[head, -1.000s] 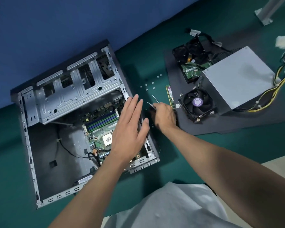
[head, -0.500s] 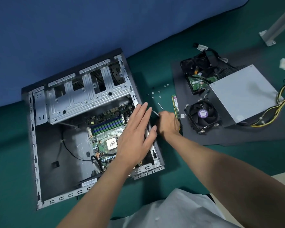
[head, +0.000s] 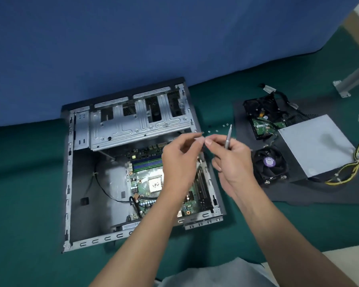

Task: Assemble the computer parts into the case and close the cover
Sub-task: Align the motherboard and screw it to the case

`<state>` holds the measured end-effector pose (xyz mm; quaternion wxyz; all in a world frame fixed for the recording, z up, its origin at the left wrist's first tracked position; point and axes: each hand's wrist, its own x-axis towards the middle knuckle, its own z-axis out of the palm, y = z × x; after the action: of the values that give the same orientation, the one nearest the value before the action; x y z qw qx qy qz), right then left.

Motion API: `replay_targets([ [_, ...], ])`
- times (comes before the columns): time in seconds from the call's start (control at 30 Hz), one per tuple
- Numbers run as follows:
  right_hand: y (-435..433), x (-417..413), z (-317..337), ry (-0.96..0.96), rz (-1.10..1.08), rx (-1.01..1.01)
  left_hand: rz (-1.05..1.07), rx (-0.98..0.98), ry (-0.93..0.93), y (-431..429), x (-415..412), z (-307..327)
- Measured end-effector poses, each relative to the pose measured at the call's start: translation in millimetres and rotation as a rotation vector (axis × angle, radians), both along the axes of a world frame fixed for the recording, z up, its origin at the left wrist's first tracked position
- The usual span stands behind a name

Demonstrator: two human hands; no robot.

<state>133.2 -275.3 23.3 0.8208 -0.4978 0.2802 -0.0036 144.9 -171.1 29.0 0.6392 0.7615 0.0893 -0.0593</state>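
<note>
1. Presently, head view, step in hand: judged to be loading a small fastener onto the tool. Both hands are raised above the right wall of the case (head: 69, 183).
2. Item, right hand (head: 233, 162): curled round the screwdriver (head: 228, 137), shaft pointing up and away. Its thumb and forefinger reach left to meet the other hand.
3. Item, left hand (head: 178, 160): thumb and forefinger pinched at the meeting point. Whether a screw sits between them is too small to tell.
4. Handling note: seat the fastener square on the tip before lowering. Make the transfer clear of the motherboard (head: 141, 183), so a drop does not land among its components.
5. Item, case: lies on its side on the green cloth (head: 29, 204), left of centre, cover off, open face up. Grey steel frame, drive cage along the far edge, bare bay at the left.
6. Item, motherboard: inside the case, right half. Blue memory slots, silver processor exposed, no cooler on it.
7. Not yet fitted, on the dark mat (head: 319, 193) to the right: cooler fan (head: 269, 164), power supply (head: 313, 146) with yellow leads, hard drive (head: 261, 121). Loose screws (head: 216, 131) lie near the case's far right corner.
</note>
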Motion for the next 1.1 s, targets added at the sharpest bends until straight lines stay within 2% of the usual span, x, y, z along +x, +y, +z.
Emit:
replay_targets([
  [0.1,23,-7,4,0.036,0.016,-0.061,0.056,-0.087,0.06,18,-6,2],
  [0.2,47,-11,-2,0.1,0.042,-0.231,0.129,-0.171,0.154,39,-13,-4],
  [0.33,81,-14,-8,0.097,0.075,-0.431,0.198,-0.263,0.218,67,-19,-10],
  [0.4,97,-16,-9,0.095,0.121,-0.464,0.217,-0.248,0.222,81,-19,-12],
  [0.57,133,-14,-8,0.114,0.288,-0.389,0.251,-0.136,0.199,117,-18,-23],
  [0.73,146,-6,-16,0.205,0.434,-0.473,0.389,-0.029,0.21,156,-13,-38],
  [0.87,137,0,-31,0.328,0.442,-0.534,0.461,0.044,0.325,187,1,-59],
  [1.1,128,3,-47,0.415,0.507,-0.57,0.482,0.088,0.487,203,17,-94],
])
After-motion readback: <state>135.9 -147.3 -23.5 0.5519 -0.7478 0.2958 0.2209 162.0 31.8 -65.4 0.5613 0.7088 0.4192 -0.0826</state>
